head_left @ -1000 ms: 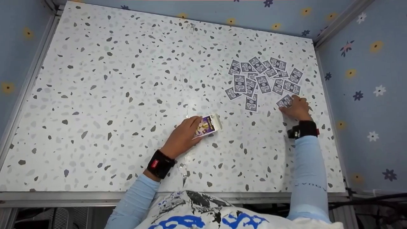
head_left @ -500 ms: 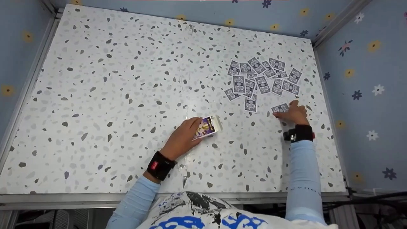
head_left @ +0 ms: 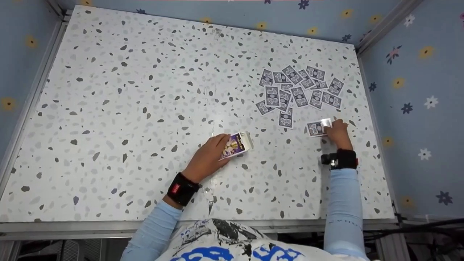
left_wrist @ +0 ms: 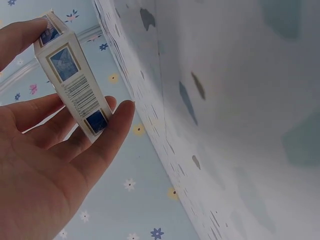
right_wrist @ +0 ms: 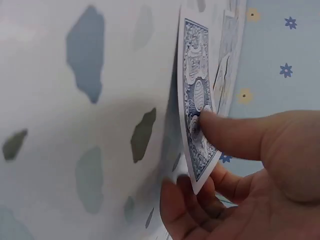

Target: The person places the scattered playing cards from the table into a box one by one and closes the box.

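Observation:
In the head view my left hand point(head_left: 205, 159) grips a small card box point(head_left: 235, 144), purple and yellow on its upper face, with its white end flap open toward the right. The left wrist view shows the barcode end of that box, fingers and thumb around its edges. At the right, my right hand point(head_left: 338, 135) pinches one playing card point(head_left: 316, 128), back side up. In the right wrist view the thumb lies on the card's patterned back, fingers are beneath, and the card slants off the table surface.
Several playing cards point(head_left: 299, 96) lie face down, loosely overlapping, beyond the right hand. The white speckled table point(head_left: 127, 90) ends at a metal edge by the person's body. Blue flowered walls point(head_left: 417, 108) stand at the back and sides.
My right hand has drawn the single card nearer the body and slightly left, away from the other cards, and now pinches it by its right end. The left hand stays still with the box.

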Available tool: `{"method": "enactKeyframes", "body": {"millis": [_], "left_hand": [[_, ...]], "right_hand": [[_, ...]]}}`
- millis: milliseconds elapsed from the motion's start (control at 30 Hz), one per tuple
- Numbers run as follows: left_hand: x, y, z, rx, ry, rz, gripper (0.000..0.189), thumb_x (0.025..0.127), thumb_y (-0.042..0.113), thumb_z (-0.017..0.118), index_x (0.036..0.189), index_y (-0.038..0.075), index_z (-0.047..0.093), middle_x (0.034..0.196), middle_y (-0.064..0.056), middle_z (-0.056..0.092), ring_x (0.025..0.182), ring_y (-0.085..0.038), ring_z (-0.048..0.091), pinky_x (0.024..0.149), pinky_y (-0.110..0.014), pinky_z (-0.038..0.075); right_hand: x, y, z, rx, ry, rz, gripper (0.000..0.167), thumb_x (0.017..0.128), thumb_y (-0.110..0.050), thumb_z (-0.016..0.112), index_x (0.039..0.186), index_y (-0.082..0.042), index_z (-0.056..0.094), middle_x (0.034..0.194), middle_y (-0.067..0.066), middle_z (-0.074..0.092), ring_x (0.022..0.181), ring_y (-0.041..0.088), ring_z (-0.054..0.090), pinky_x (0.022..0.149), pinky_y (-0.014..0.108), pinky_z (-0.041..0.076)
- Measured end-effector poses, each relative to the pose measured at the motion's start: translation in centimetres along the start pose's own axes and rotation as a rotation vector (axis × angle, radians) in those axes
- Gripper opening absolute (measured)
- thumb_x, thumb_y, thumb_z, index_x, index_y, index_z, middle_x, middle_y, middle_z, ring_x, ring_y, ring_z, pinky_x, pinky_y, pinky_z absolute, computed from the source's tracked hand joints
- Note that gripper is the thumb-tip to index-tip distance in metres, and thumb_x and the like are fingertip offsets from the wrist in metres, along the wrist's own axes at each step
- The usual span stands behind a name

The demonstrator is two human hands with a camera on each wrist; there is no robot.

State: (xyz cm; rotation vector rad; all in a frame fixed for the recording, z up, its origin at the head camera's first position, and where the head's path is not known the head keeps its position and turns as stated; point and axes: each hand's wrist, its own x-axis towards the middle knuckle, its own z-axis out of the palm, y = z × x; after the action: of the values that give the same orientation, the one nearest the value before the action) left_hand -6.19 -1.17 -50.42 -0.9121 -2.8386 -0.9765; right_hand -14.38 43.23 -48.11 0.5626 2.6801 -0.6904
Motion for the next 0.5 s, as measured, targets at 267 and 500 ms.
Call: {"method": "enactKeyframes", "body": {"millis": [267, 500], "left_hand": [[0.2, 0.0, 0.0, 0.004, 0.011, 0.009, 0.067, 0.085, 0.024, 0.068, 0.14, 0.0, 0.037, 0.136, -0.015, 0.046, 0.124, -0.028, 0.047, 0.105, -0.036, 0.041], [0.2, -0.2, 0.3, 0.012, 0.028, 0.028, 0.065, 0.086, 0.024, 0.067, 0.138, -0.001, 0.039, 0.133, -0.016, 0.048, 0.121, -0.028, 0.048, 0.102, -0.036, 0.043]], "right_hand": [[-1.8, -0.4, -0.2, 0.129, 0.006, -0.059, 0.039, 0.093, -0.005, 0.039, 0.127, 0.013, 0.033, 0.106, 0.023, 0.04, 0.092, 0.032, 0.044, 0.076, 0.038, 0.039], [-4.5, -1.6, 0.1, 0.187, 0.087, -0.136, 0.044, 0.094, -0.002, 0.044, 0.137, -0.003, 0.038, 0.1, 0.016, 0.046, 0.076, 0.018, 0.05, 0.063, 0.024, 0.043]]}}
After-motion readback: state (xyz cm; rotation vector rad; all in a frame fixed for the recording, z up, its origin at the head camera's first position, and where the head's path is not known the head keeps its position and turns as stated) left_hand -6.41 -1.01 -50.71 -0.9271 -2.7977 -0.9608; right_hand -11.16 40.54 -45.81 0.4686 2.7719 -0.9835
